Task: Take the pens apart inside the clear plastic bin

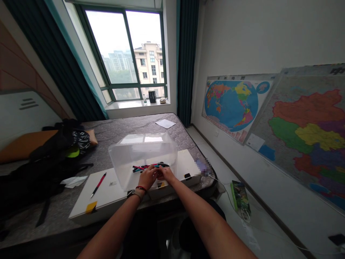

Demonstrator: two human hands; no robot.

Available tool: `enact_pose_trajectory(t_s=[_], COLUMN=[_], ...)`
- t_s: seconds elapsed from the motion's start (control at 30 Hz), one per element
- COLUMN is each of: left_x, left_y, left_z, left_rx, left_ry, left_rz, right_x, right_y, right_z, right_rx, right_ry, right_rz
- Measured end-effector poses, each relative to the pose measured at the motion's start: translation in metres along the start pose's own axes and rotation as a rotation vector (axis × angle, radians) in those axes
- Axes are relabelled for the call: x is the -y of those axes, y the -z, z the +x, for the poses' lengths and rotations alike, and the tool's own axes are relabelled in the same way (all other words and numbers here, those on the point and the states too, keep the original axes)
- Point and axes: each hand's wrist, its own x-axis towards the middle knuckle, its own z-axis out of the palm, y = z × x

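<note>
A clear plastic bin [142, 151] stands on a white board [107, 196] laid on the grey mattress. Several coloured pens [147, 167] lie in a bundle at the bin's near wall. My left hand [147, 177] and my right hand [166, 173] meet at that near wall, fingers curled around the pen bundle. The left wrist wears a watch and a red band. A single red pen [98, 184] lies on the board to the left of the bin, apart from both hands.
A black bag [51, 158] and an orange pillow [24, 144] lie at the left. A white paper [165, 123] rests near the mattress's far edge. A green book [239, 198] and a cable lie on the floor at the right. Maps hang on the right wall.
</note>
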Motion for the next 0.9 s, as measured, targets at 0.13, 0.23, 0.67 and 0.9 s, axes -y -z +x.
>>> enact_pose_trajectory(t_s=[0.13, 0.23, 0.67, 0.9], left_x=[-0.001, 0.002, 0.003, 0.037], left_y=[-0.005, -0.008, -0.01, 0.009], left_z=[0.0, 0.0, 0.007, 0.013], left_rx=[-0.007, -0.029, 0.028, -0.084], left_ry=[0.062, 0.075, 0.026, 0.159], left_rz=[0.014, -0.036, -0.143, -0.109], right_x=[-0.001, -0.001, 0.006, 0.006], right_y=[0.001, 0.001, 0.0, -0.002], right_z=[0.002, 0.002, -0.004, -0.002], right_rx=[0.004, 0.021, 0.041, -0.024], right_ry=[-0.005, -0.009, 0.013, -0.048], right_rz=[-0.002, 0.006, -0.049, 0.017])
